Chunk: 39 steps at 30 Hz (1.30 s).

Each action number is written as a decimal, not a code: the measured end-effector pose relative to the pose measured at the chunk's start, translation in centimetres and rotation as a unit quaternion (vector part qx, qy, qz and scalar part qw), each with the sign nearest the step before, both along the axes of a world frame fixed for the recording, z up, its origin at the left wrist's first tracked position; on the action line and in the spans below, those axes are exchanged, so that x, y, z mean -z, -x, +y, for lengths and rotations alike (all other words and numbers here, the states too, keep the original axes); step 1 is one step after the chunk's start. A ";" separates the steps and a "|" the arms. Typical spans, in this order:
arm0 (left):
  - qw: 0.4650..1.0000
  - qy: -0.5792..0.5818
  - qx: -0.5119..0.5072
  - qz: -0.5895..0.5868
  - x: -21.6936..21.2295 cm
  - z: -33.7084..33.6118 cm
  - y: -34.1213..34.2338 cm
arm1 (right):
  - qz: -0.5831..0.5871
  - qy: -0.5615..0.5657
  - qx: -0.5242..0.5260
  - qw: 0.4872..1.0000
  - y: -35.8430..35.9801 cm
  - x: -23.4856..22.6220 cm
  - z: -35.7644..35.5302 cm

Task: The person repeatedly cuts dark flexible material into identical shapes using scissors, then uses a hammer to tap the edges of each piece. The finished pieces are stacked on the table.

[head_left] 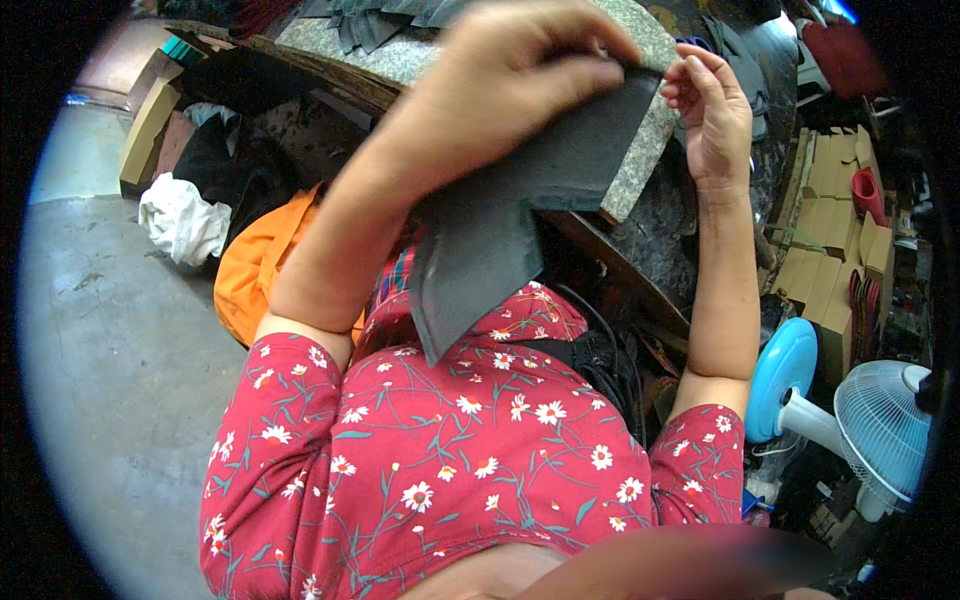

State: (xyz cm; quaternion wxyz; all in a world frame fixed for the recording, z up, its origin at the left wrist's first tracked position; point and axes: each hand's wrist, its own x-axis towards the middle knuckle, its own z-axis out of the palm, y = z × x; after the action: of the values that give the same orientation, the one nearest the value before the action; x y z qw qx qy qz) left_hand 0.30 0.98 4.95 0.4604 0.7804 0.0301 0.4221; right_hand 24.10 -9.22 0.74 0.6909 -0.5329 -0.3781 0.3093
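We are in a cluttered workshop, its smooth grey concrete floor (110, 330) spreading out at 9 o'clock. Nearest us, at 6 o'clock, is our red cotton shirt (480, 480) printed with white daisies and green leaves. At the centre, a dark grey, flat, flexible sheet (480, 250) hangs its pointed end toward our lap, while its upper part lies on a speckled grey stone slab (645, 155). Our left hand (510, 75), blurred, is at 12 o'clock over the sheet, thumb and forefinger bent toward each other near its upper corner; we cannot tell whether they grip it. Our right hand (712, 115), toward 2 o'clock, is just beside that corner with its fingers curled and thumb near the forefinger; we cannot tell if anything is pinched there. Orange cloth (250, 280) bunches at 9 o'clock, and a blue-and-white plastic fan (880, 430) stands toward 4. Farther off are crumpled white cloth (180, 220) toward 10, brown cardboard boxes (825, 200) toward 2, and dark grey cut pieces (375, 28) at 11.
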 end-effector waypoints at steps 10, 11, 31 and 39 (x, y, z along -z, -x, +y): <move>0.933 -0.281 -0.184 0.128 6.9 -0.1 -2.6 | -0.474 0.123 -0.061 0.870 1.7 -0.4 -1.0; 0.934 -0.279 -0.180 0.127 6.8 -0.2 -2.7 | -0.473 0.120 -0.068 0.870 1.7 -0.5 -1.1; 0.935 -0.297 -0.172 0.092 6.5 -0.6 -2.3 | -0.557 0.118 -0.118 0.814 2.5 -1.9 -2.0; 0.934 -0.296 -0.165 0.113 6.1 -0.6 -2.3 | -0.672 0.099 -0.089 0.728 2.9 -2.6 -2.4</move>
State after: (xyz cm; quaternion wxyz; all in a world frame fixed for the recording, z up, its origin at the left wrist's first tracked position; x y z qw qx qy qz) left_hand 2.64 0.33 -1.19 0.1263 0.9079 0.0841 0.3908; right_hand 21.18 -11.67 3.35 0.1688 -0.6305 -0.7568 -0.0339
